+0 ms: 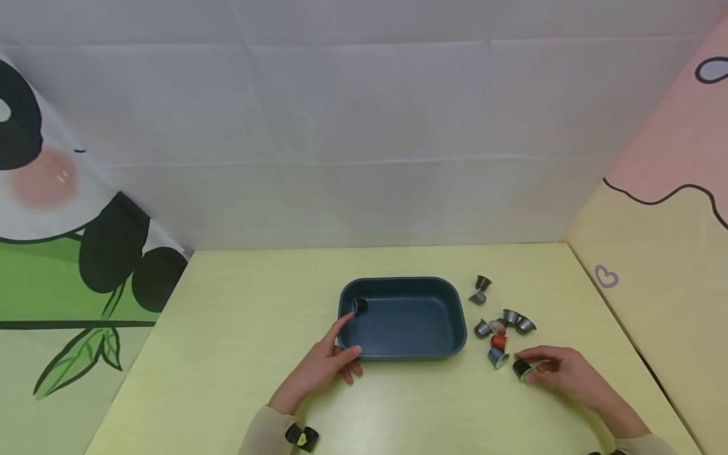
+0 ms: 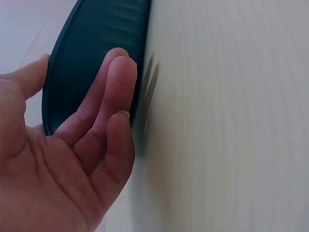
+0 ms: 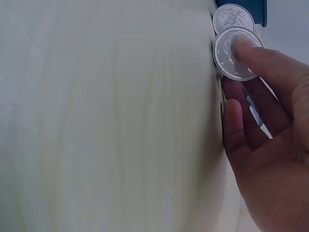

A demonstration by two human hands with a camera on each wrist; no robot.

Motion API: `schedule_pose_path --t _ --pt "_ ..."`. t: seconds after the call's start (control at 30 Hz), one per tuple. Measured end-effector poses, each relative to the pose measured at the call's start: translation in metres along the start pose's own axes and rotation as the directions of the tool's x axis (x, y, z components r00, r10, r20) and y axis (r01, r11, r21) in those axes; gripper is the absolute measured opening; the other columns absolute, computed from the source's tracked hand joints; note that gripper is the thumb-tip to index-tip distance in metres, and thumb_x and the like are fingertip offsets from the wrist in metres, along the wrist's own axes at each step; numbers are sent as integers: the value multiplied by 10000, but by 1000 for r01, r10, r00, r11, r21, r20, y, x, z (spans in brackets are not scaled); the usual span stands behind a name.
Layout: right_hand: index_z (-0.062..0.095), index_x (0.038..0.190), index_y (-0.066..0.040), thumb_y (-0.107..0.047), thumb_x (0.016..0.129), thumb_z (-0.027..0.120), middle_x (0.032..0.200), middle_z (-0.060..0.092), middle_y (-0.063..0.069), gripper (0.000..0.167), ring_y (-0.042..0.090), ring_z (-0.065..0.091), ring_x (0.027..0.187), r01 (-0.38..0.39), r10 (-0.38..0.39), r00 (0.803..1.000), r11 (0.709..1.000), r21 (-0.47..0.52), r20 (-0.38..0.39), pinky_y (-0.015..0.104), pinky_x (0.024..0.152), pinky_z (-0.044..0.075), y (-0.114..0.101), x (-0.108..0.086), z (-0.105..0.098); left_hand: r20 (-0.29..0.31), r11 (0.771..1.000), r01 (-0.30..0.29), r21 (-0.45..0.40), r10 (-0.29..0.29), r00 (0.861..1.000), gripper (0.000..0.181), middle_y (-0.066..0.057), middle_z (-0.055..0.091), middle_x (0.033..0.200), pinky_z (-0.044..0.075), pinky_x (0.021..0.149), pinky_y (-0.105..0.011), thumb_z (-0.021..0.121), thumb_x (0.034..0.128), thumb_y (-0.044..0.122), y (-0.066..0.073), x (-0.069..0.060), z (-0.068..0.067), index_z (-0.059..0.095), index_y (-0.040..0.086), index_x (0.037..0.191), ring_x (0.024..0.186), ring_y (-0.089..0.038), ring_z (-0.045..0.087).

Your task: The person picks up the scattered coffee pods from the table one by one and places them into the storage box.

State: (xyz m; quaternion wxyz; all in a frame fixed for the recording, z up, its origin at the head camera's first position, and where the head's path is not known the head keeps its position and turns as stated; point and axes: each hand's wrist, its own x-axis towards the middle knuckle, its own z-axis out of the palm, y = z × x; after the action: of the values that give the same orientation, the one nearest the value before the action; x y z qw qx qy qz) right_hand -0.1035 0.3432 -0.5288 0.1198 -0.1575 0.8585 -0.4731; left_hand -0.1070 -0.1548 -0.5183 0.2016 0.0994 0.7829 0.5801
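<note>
A dark blue tray (image 1: 402, 354) lies on the table with a black capsule (image 1: 360, 306) inside, at its upper left. My left hand (image 1: 321, 366) holds the tray's lower-left corner, index finger along the left rim and thumb over the near rim; in the left wrist view, the hand's (image 2: 72, 145) other fingers bend by the tray's outer wall (image 2: 96, 38). My right hand (image 1: 569, 373) pinches a black capsule (image 1: 521, 369) near the table. The right wrist view shows the hand's (image 3: 270, 130) thumb on the capsule's silvery lid (image 3: 224, 53), a second lid (image 3: 233, 17) behind it.
Between the tray and my right hand, several capsules lie in a loose group, among them a blue one (image 1: 497, 357) and a red one (image 1: 498, 342). Two grey ones (image 1: 483, 282) (image 1: 478, 297) lie farther back. A white backdrop (image 1: 364, 208) stands behind the table.
</note>
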Motion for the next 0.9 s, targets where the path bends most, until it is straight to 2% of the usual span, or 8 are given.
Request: schedule_pose_path --t 0.13,0.33,0.47,0.67,0.9 --pt "723 1125 -7 -104 816 821 1083 722 54 339 79 638 788 5 -6 1000 1000 -30 -26 240 685 535 -1 1 2 1 1000 -2 -9 2 1000 760 -120 733 830 550 735 -319 586 1016 367 0 0 0 128 230 1607 665 -315 700" --pt "724 1090 -17 -73 796 832 1039 718 41 318 71 608 776 96 -100 994 992 -81 -48 227 660 514 5 3 5 -1 1000 -3 -17 3 1000 750 -124 732 827 555 732 -324 587 1017 350 -1 1 0 137 227 1604 660 -320 699" --pt "725 1091 -38 -87 793 838 1035 706 46 323 60 593 776 130 -137 989 984 -125 -49 226 645 504 8 4 6 -1 1000 -6 -25 6 1000 751 -135 730 829 560 721 -336 591 1016 339 0 0 0 139 224 1604 658 -327 697" --pt "732 1099 -85 -155 812 834 1035 702 13 312 42 571 775 91 -99 994 982 -168 -40 231 645 492 8 5 7 5 999 -8 -40 8 1000 753 -154 726 835 565 710 -350 588 1019 333 0 1 0 131 214 1606 660 -339 693" --pt "722 1102 -66 -173 833 819 980 689 3 305 71 574 722 14 -18 999 994 -108 -37 250 624 495 3 3 6 11 999 -2 -44 2 1000 761 -146 728 835 563 711 -343 593 1014 353 0 2 0 131 232 1606 665 -331 696"
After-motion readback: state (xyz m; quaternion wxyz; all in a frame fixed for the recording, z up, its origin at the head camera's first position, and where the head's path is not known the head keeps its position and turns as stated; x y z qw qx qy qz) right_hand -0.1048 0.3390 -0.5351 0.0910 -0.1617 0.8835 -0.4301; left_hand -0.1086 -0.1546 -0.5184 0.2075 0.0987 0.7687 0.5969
